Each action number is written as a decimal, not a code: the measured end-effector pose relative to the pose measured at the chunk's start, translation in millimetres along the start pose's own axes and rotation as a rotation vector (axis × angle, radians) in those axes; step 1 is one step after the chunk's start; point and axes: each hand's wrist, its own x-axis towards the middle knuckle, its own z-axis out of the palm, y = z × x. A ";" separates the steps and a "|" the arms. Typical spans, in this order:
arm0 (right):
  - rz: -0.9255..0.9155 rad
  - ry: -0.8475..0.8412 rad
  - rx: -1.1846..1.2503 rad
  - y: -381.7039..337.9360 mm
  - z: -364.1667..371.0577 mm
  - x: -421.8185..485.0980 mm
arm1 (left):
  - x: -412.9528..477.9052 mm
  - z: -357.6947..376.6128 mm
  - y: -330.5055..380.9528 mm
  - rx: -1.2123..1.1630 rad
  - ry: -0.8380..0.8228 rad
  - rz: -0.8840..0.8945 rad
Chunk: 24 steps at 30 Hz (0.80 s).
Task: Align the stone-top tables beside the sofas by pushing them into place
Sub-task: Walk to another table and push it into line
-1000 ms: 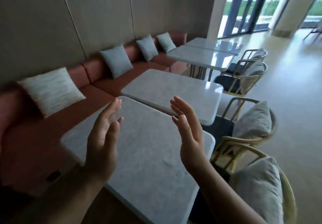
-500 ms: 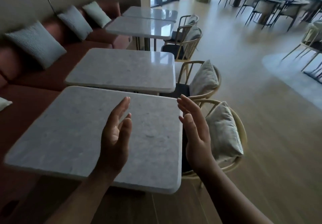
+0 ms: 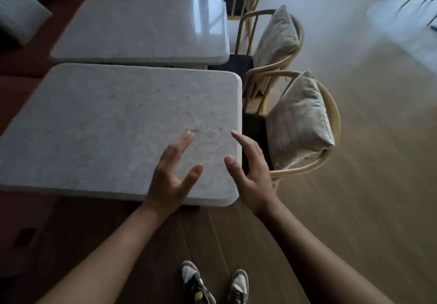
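Fingers of left hand (image 3: 170, 180) and right hand (image 3: 250, 173) are spread, empty, over one stone-top table (image 3: 106, 126) corner. Pushed there, it could be skewed into the wooden chair (image 3: 327, 114).

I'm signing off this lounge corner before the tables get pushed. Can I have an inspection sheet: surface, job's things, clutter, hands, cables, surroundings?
Surface: wooden floor, plank lines visible.
Job's things: near table and far table side by side beside the sofa, with a narrow gap between them.
Clutter: nothing seen on either top.
Hands: left hand open over the near table's front right corner; right hand open at its right edge; contact cannot be told.
Cables: nothing seen.
Surroundings: grey cushion on the sofa; near chair and far chair, each with a pillow, right of the tables; shoes below.
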 end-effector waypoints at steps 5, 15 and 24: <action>0.018 -0.165 -0.335 66.7 36.1 -14.8 | -16.0 19.7 -70.1 0.222 -0.179 0.070; 0.029 -0.466 -0.965 146.2 95.9 -14.0 | -26.6 49.9 -172.1 0.745 -0.589 0.114; 0.004 -0.476 -1.055 167.9 122.2 -14.9 | -21.4 47.9 -211.2 0.842 -0.592 0.129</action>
